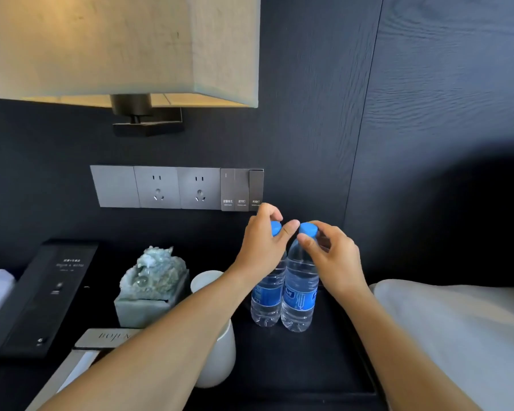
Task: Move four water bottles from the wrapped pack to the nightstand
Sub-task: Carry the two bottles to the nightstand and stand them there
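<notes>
Two clear water bottles with blue caps and blue labels stand upright, side by side and touching, on the dark nightstand (309, 360). My left hand (261, 244) grips the neck and cap of the left bottle (266, 298). My right hand (333, 256) pinches the cap and neck of the right bottle (300, 295). The wrapped pack is out of view.
A white cup (217, 345) stands just left of the bottles under my left forearm. A green stone ornament (152, 286), a black device (45, 298) and a card holder (107, 336) lie further left. Socket panel (175, 188) and lamp (122, 48) hang on the wall; bedding (457, 321) is right.
</notes>
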